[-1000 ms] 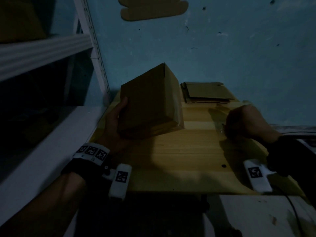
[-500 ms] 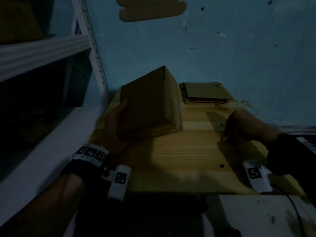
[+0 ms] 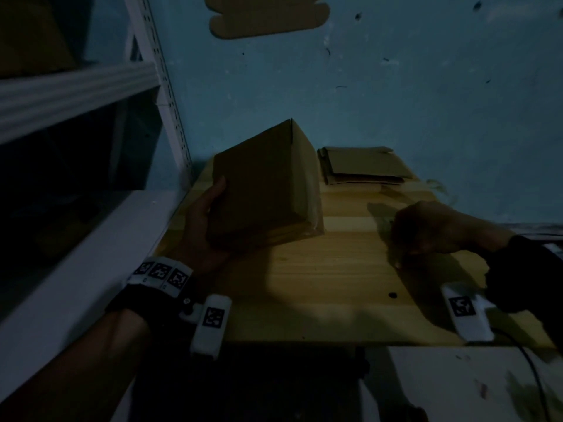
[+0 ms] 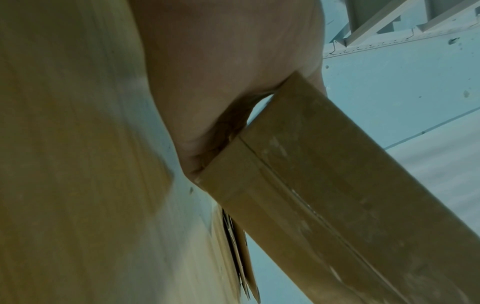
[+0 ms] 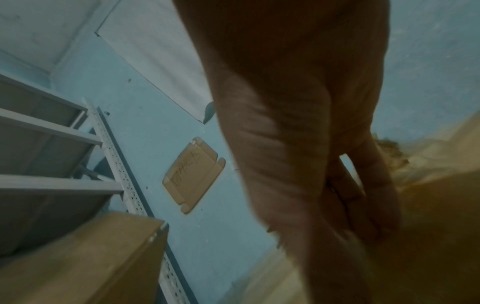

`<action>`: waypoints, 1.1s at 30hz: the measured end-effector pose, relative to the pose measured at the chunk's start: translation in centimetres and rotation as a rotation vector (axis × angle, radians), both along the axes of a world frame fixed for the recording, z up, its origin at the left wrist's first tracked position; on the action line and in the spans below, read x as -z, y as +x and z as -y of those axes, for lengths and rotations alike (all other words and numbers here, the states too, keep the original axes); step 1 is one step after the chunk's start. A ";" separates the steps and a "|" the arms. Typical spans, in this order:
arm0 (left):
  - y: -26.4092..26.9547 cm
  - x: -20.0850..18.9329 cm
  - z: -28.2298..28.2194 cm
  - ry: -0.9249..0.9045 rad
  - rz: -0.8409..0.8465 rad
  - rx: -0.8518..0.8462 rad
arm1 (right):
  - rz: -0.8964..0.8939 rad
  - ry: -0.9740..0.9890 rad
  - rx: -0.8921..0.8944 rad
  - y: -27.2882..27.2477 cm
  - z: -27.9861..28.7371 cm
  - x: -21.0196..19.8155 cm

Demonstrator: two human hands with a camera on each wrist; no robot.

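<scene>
A closed brown cardboard box (image 3: 262, 190) is tilted over the left part of the wooden table (image 3: 335, 284). My left hand (image 3: 207, 208) grips its near left corner, thumb on the side facing me, the other fingers hidden under it. The left wrist view shows the palm (image 4: 221, 82) against the box's taped edge (image 4: 324, 195). My right hand (image 3: 426, 229) rests knuckles-up on the table's right side, apart from the box. Its fingers (image 5: 363, 195) point down at the wood. Whether they hold anything is hidden.
A stack of flattened cardboard (image 3: 362, 167) lies at the table's back against the blue wall. A white metal shelf rack (image 3: 164, 86) stands to the left, with a white ledge (image 3: 91, 254) below it. A cardboard cut-out (image 3: 268, 16) hangs on the wall.
My right hand has slid a little to the left and towards me along the table. The box stays in my left hand, in nearly the same place.
</scene>
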State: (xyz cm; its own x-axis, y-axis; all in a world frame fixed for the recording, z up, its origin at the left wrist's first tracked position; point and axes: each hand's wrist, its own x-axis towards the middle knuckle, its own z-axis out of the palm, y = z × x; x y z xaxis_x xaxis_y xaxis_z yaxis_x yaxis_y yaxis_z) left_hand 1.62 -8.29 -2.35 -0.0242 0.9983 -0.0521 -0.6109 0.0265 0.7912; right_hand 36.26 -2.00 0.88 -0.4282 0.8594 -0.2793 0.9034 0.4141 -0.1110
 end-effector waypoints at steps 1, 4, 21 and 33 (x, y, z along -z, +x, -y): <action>0.0 0.0 0.0 0.004 0.005 -0.001 | -0.010 0.001 0.002 0.1 0.0 -0.1; 0.1 -0.2 0.0 0.012 0.003 -0.012 | -0.102 0.065 0.089 0.2 -0.2 0.6; 0.2 -0.3 0.2 0.000 -0.074 0.008 | -0.914 -0.078 0.074 -6.4 3.3 2.1; 1.0 -0.2 0.2 -0.086 -0.287 0.108 | -1.200 -0.440 0.086 -8.2 4.3 2.4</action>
State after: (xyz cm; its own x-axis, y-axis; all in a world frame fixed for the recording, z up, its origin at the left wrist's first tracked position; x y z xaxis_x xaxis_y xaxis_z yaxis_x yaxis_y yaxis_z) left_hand 2.61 -8.46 -2.15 0.0559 0.9881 -0.1432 -0.3528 0.1537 0.9230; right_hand 28.04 -6.34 -1.56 -0.5556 0.8311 -0.0245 0.1641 0.0808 -0.9831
